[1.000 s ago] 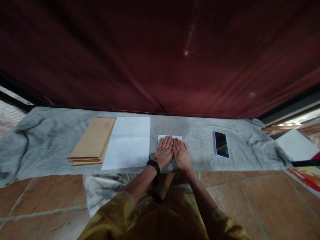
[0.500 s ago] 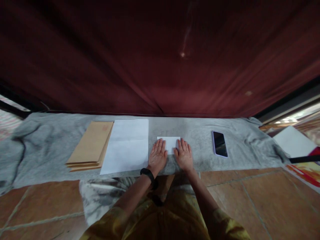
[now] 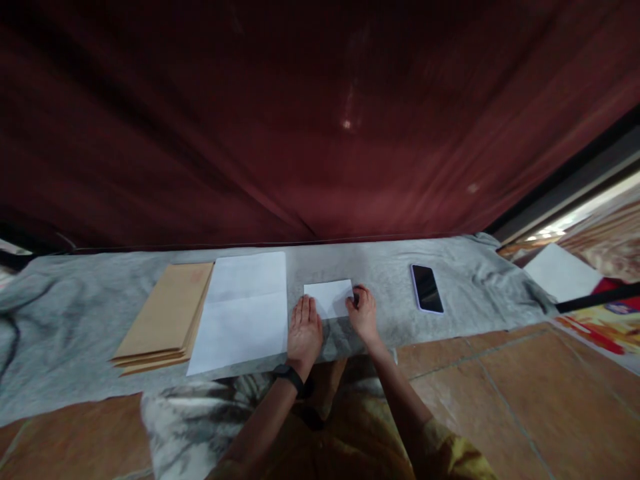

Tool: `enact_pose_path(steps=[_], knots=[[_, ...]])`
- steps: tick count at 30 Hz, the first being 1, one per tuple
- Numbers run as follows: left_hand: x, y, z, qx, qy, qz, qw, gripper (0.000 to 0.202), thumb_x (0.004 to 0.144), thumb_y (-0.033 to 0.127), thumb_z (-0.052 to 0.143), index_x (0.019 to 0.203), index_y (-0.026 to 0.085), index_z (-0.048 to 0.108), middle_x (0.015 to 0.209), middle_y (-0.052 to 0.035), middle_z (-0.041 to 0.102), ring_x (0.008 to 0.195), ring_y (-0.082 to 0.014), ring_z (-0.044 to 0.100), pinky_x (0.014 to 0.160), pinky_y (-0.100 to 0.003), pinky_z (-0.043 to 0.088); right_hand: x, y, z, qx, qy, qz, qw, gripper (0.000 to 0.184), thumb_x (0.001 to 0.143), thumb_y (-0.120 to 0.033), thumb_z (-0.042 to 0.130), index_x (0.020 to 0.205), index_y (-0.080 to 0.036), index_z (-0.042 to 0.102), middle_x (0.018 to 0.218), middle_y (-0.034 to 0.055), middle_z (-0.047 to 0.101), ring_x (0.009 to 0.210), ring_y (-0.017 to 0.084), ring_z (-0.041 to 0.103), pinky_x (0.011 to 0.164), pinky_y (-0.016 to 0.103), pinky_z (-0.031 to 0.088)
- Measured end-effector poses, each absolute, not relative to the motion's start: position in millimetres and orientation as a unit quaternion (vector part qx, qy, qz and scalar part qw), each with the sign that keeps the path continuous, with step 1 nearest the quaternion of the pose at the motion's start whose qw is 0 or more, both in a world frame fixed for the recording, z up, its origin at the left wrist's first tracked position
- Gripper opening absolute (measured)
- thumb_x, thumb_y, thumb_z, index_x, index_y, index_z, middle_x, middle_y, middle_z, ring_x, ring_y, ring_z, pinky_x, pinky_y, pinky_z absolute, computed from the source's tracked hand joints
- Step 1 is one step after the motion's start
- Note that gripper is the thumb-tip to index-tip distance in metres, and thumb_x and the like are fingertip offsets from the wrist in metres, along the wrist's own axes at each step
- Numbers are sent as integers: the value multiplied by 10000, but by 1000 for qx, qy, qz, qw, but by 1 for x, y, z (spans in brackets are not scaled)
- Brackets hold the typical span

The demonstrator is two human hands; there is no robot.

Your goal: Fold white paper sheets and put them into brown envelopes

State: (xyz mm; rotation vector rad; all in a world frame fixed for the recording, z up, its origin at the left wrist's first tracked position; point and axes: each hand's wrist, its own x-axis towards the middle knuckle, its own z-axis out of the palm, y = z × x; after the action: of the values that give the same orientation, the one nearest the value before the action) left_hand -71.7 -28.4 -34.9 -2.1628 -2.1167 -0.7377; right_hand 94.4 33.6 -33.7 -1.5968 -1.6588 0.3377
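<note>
We see the folded white paper (image 3: 327, 297) on the grey cloth (image 3: 75, 307), just right of a larger white sheet (image 3: 243, 313). The left hand (image 3: 304, 333) lies flat, fingers together, covering its near-left corner. The right hand (image 3: 364, 312) curls at its right edge; we cannot tell whether those fingers pinch it

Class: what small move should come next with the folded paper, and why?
Probably the right hand lifts the folded paper by its right edge: its fingers curl at that edge, while the left hand lies flat at the near left corner.
</note>
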Motion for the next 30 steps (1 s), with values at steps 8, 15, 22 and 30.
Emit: enact_pose_path(steps=[8,15,22,30], knots=[[-74,-28,-36,-698,-671,-250,2,546,964,198,364,1494,67,387,1513,-222,472,1450,-322,394,1152,-554,404,92,38,-23,-592,-523,376,485,406,858,-408,535,1152,-154,654,797,43,709,677,192,628,639,301,513],[-79,-35,-23,-694,-647,-312,-48,487,1012,274,350,1475,144,430,1564,-155,423,1484,-276,341,1199,-525,359,98,35,11,-580,-465,425,516,440,873,-530,540,926,-150,755,811,71,753,704,216,686,616,310,549],[-68,-27,-4,-471,-608,-523,-367,484,992,514,408,1318,210,595,1397,-120,612,1292,-258,579,1108,-488,468,100,13,65,-541,-683,164,462,405,1002,-325,426,1308,-204,663,1302,93,683,1182,251,655,1014,403,529],[-61,-7,1,-275,-551,-568,-547,497,747,611,665,948,157,646,917,-92,744,850,-214,713,812,-370,564,54,-28,17,-450,-827,92,323,395,998,-205,438,1342,-180,632,1322,92,671,1237,219,614,1115,408,476]])
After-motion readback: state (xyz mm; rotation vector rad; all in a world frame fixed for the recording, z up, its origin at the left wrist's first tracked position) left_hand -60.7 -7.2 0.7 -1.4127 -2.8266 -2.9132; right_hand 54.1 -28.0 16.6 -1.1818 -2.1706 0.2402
